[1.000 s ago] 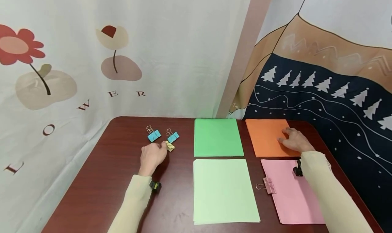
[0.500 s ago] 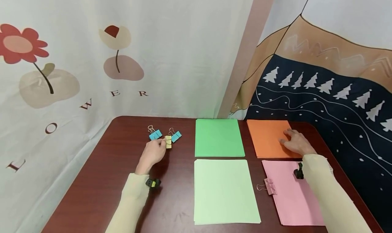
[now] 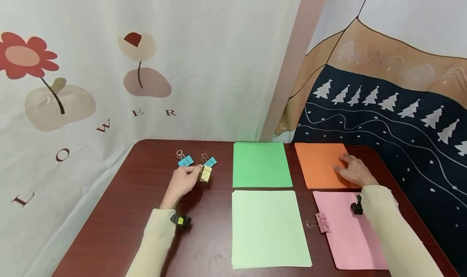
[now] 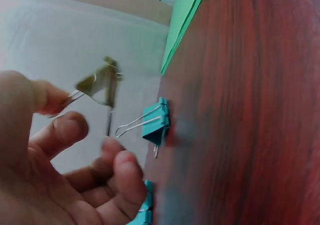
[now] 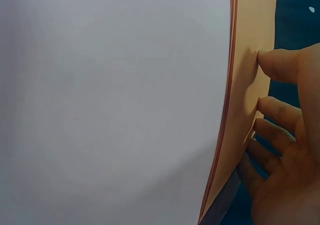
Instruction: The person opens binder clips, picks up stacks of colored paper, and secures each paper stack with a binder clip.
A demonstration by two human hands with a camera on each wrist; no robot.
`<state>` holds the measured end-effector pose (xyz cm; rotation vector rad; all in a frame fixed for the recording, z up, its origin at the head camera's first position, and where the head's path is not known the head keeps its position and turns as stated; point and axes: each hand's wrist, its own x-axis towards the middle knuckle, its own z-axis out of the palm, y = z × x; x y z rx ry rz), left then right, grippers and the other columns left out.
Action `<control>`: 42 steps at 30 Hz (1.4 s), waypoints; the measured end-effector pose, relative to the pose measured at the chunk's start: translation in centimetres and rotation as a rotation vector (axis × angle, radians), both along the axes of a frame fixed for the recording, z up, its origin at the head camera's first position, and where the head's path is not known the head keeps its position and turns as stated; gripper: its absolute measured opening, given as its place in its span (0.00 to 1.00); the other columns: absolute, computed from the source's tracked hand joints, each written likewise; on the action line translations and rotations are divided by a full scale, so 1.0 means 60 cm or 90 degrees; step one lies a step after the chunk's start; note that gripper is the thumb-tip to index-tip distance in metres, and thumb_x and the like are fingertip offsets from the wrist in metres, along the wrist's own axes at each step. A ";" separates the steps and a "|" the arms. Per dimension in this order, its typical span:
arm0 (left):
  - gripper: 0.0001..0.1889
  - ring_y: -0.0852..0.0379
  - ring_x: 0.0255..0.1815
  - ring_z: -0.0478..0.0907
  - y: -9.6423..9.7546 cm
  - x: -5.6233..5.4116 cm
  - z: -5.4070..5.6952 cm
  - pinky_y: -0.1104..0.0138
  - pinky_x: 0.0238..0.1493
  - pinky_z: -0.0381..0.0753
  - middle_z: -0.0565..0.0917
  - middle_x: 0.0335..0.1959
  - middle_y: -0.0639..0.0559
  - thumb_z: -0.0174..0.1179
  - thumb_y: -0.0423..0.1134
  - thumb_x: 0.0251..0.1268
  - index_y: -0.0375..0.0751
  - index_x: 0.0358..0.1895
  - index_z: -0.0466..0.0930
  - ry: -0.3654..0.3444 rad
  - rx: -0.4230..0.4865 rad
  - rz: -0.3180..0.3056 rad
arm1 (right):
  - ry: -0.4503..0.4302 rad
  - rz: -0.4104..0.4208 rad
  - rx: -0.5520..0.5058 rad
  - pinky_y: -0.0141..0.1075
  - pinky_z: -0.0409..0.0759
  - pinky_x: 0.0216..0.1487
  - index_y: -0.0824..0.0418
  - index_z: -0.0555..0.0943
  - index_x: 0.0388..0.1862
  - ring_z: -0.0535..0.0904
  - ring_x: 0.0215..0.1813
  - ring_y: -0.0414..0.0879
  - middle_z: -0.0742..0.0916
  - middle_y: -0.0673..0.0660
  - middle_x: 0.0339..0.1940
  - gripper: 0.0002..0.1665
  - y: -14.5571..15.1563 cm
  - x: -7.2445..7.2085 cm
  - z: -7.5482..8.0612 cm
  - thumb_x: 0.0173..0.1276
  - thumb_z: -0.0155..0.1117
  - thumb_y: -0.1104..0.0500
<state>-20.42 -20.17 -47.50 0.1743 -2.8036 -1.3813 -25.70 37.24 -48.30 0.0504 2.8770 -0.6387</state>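
Note:
My left hand (image 3: 183,181) pinches a yellow binder clip (image 3: 206,173) by its wire handles, just above the tabletop. In the left wrist view that clip (image 4: 102,80) is tilted beside the thumb and fingers, slightly blurred. Two blue binder clips lie close behind it, one at the left (image 3: 185,160) and one at the right (image 3: 210,162). On the right side, my right hand (image 3: 355,171) rests its fingertips on the orange paper stack (image 3: 317,165). The right wrist view shows the fingers spread, with their tips touching the orange paper (image 5: 240,100).
A green paper stack (image 3: 262,165) lies at the back middle, a pale green one (image 3: 270,228) in front of it. Under my right forearm is a pink stack (image 3: 352,232) with a pink binder clip (image 3: 322,222) on its left edge. Curtains (image 3: 219,66) stand behind the table.
My left hand has lifted the yellow binder clip from the tabletop and turned it, nearer the right blue clip. The right hand stays on the orange paper.

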 end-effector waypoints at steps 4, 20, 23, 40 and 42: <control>0.29 0.57 0.21 0.59 0.004 0.000 -0.007 0.66 0.26 0.61 0.57 0.12 0.59 0.61 0.53 0.73 0.49 0.13 0.62 0.062 0.044 0.007 | -0.001 -0.001 -0.001 0.74 0.52 0.74 0.75 0.56 0.78 0.49 0.77 0.80 0.54 0.79 0.80 0.45 -0.001 -0.003 0.004 0.77 0.56 0.47; 0.18 0.48 0.28 0.86 0.028 0.000 -0.003 0.60 0.28 0.86 0.85 0.25 0.43 0.58 0.44 0.72 0.35 0.25 0.82 -0.014 0.224 -0.036 | -0.002 -0.001 -0.016 0.74 0.51 0.74 0.75 0.56 0.78 0.49 0.77 0.80 0.54 0.78 0.80 0.46 0.003 -0.002 0.006 0.76 0.57 0.47; 0.18 0.49 0.26 0.85 0.029 0.001 -0.004 0.61 0.28 0.86 0.84 0.22 0.44 0.61 0.43 0.70 0.34 0.23 0.81 -0.003 0.241 -0.047 | -0.001 -0.006 -0.019 0.74 0.51 0.74 0.75 0.56 0.78 0.49 0.77 0.80 0.54 0.78 0.80 0.46 0.002 -0.002 0.005 0.76 0.57 0.47; 0.19 0.56 0.18 0.73 0.038 0.003 -0.004 0.69 0.23 0.74 0.74 0.15 0.49 0.65 0.36 0.66 0.27 0.20 0.73 0.076 0.326 -0.022 | 0.021 -0.014 -0.040 0.74 0.52 0.74 0.74 0.58 0.78 0.50 0.77 0.79 0.56 0.78 0.80 0.44 0.008 -0.004 0.001 0.77 0.58 0.47; 0.19 0.56 0.18 0.75 0.040 0.003 -0.005 0.70 0.23 0.75 0.75 0.15 0.50 0.65 0.35 0.66 0.27 0.20 0.73 0.072 0.330 -0.006 | 0.027 -0.022 -0.045 0.73 0.53 0.74 0.74 0.59 0.77 0.51 0.77 0.79 0.57 0.78 0.80 0.42 0.009 -0.005 0.000 0.78 0.59 0.49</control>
